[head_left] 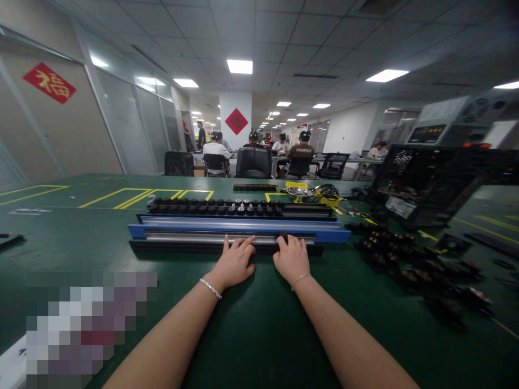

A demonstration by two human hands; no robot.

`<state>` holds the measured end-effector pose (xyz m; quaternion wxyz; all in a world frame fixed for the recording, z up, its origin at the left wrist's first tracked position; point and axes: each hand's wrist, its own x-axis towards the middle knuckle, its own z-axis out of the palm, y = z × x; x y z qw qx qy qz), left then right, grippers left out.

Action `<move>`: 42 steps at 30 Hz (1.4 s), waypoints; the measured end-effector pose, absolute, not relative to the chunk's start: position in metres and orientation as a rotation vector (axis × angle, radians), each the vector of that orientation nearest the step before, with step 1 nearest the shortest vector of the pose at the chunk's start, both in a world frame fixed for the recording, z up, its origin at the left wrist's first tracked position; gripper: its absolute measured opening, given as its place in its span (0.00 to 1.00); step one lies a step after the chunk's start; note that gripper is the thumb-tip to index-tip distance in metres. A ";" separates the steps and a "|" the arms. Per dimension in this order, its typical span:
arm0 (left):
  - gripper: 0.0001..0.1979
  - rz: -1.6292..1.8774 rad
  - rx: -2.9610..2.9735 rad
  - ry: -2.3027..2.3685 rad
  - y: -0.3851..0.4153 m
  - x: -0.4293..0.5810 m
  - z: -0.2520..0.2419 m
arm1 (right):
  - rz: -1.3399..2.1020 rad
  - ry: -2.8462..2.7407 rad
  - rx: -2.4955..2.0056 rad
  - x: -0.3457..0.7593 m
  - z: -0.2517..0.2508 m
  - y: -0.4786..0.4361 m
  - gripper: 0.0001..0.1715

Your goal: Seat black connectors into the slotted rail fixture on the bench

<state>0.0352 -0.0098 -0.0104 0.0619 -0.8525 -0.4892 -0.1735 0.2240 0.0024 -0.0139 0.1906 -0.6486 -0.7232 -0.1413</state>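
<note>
Centre frame: left hand (235, 263) lies flat, fingers spread wide, on the long black rail (170, 247). Right hand (291, 258) has its fingers bunched around a small black part (283, 235) sitting on that rail. A blue rail (138, 231) lies just behind, on the green table (259, 324).

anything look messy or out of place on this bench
Only the small black parts beyond the right hand: they lie in a loose, scattered heap on the green table, while others sit in a tidy row in the far tray. The long rails lie straight and parallel.
</note>
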 end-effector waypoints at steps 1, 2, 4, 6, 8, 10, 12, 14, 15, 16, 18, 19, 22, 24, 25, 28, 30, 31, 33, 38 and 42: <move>0.13 -0.525 -2.579 -1.485 -0.010 0.035 -0.010 | -0.407 -2.011 -1.833 0.225 -0.013 0.002 0.21; 0.13 -0.523 -2.583 -1.494 -0.010 0.034 -0.010 | -0.419 -1.994 -1.842 0.226 -0.013 0.002 0.21; 0.13 -0.530 -2.583 -1.507 -0.010 0.033 -0.009 | -0.442 -1.952 -1.871 0.227 -0.012 0.002 0.21; 0.14 -0.523 -2.581 -1.515 -0.010 0.032 -0.009 | -0.446 -1.939 -1.886 0.230 -0.013 0.003 0.22; 0.15 -0.517 -2.577 -1.512 -0.009 0.032 -0.009 | -0.455 -1.934 -1.889 0.231 -0.014 0.004 0.22; 0.15 -0.523 -2.570 -1.511 -0.009 0.032 -0.010 | -0.458 -1.932 -1.899 0.233 -0.016 0.006 0.24; 0.16 -0.526 -2.574 -1.508 -0.008 0.032 -0.011 | -0.453 -1.944 -1.907 0.234 -0.017 0.007 0.26; 0.16 -0.536 -2.579 -1.503 -0.008 0.032 -0.011 | -0.449 -1.959 -1.914 0.235 -0.017 0.007 0.26; 0.15 -0.542 -2.580 -1.502 -0.008 0.032 -0.012 | -0.447 -1.963 -1.918 0.235 -0.017 0.007 0.26; 0.15 -0.545 -2.581 -1.501 -0.007 0.032 -0.012 | -0.446 -1.966 -1.922 0.235 -0.017 0.006 0.26; 0.15 -0.546 -2.580 -1.503 -0.007 0.032 -0.012 | -0.442 -1.964 -1.930 0.235 -0.016 0.006 0.26; 0.15 -0.544 -2.580 -1.503 -0.008 0.032 -0.012 | -0.439 -1.960 -1.935 0.235 -0.016 0.006 0.26; 0.15 -0.537 -2.584 -1.502 -0.008 0.032 -0.011 | -0.424 -1.939 -1.954 0.236 -0.014 0.006 0.25; 0.15 -0.537 -2.583 -1.499 -0.008 0.032 -0.011 | -0.408 -1.925 -1.965 0.237 -0.013 0.006 0.25; 0.15 -0.540 -2.582 -1.498 -0.007 0.032 -0.011 | -0.400 -1.918 -1.969 0.238 -0.013 0.007 0.25; 0.15 -0.554 -2.582 -1.495 -0.007 0.031 -0.012 | -0.373 -1.891 -1.974 0.240 -0.011 0.007 0.24; 0.15 -0.563 -2.584 -1.493 -0.007 0.031 -0.012 | -0.353 -1.875 -1.976 0.241 -0.010 0.007 0.24; 0.14 -0.567 -2.585 -1.493 -0.007 0.031 -0.012 | -0.345 -1.872 -1.975 0.242 -0.009 0.007 0.24; 0.14 -0.568 -2.589 -1.491 -0.007 0.030 -0.012 | -0.336 -1.863 -1.973 0.243 -0.008 0.007 0.24; 0.14 -0.560 -2.596 -1.501 -0.008 0.030 -0.011 | -0.306 -1.840 -2.000 0.247 -0.006 0.005 0.23; 0.14 -0.568 -2.597 -1.492 -0.008 0.030 -0.010 | -0.291 -1.820 -2.011 0.249 -0.006 0.006 0.24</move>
